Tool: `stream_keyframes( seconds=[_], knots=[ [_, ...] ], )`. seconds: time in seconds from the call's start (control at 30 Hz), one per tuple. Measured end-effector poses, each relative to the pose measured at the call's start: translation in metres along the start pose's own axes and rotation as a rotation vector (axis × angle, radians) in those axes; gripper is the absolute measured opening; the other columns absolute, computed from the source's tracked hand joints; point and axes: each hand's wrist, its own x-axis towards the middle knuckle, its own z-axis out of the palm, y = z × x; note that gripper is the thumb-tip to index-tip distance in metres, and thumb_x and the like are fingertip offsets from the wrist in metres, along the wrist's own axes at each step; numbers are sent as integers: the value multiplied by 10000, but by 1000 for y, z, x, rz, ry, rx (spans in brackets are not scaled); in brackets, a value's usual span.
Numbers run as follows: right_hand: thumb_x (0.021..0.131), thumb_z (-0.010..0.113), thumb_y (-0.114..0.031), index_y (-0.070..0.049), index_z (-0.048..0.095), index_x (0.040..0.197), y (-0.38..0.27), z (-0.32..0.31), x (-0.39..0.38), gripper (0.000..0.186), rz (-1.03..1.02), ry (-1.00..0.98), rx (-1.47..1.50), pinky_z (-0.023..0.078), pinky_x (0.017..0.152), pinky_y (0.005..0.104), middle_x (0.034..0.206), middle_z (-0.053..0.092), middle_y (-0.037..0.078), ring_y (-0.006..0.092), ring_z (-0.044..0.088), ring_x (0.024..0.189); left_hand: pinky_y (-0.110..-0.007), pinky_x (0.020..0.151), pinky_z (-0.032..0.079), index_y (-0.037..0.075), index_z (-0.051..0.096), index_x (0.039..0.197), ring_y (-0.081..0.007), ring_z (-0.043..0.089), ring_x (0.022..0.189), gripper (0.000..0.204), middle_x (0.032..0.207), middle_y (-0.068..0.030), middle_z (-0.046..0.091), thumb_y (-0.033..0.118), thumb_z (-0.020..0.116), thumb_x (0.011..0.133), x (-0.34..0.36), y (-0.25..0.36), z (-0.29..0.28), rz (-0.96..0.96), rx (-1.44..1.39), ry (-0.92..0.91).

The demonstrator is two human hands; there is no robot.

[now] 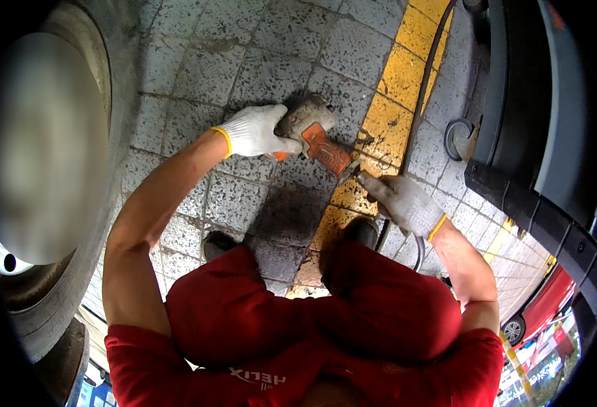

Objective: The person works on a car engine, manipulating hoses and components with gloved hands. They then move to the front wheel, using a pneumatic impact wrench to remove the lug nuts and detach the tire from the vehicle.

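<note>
The left hand (254, 131), in a white knit glove with a yellow cuff, is closed around the rear body of a grimy orange and grey impact wrench (314, 133) that lies low over the tiled floor (244, 68). The right hand (405, 202), gloved the same way, is curled about the wrench's front end, just where a black air hose (426, 81) runs past; whether its fingers pinch a socket or the hose fitting cannot be told. To handle this well, the person would likely do best to keep the left grip firm on the body while the right hand steadies and seats the front end squarely, with the hose kept clear of the knees. The tool sits over a worn yellow painted line (397, 74) crossing the grey tiles. A large tyre (112, 102) stands at the left, a dark car bumper (536, 136) at the right. No packages or readable signs show near the hands; small white lettering marks the red clothing (380, 319) at the lower edge.
</note>
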Motion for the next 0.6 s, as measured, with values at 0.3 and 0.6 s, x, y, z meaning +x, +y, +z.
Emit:
stream_keyframes(
  seconds=[0.3,0.6],
  knots=[
    [980,672,-626,8,531,1437,1,43,61,795,-228,-428,747,658,796,297,1210,681,168,195,722,819,-441,1059,524,-18,570,1412,-390,671,1217,1031,1325,-256,680,658,857,687,-17,4,29,15,81,225],
    [991,749,-319,-24,612,1312,-26,75,58,457,-428,-651,764,630,688,378,1128,704,119,209,715,818,-448,1027,539,61,577,1450,-352,657,1231,938,1333,-163,663,625,833,746,-89,20,35,178,104,440]
  ],
)
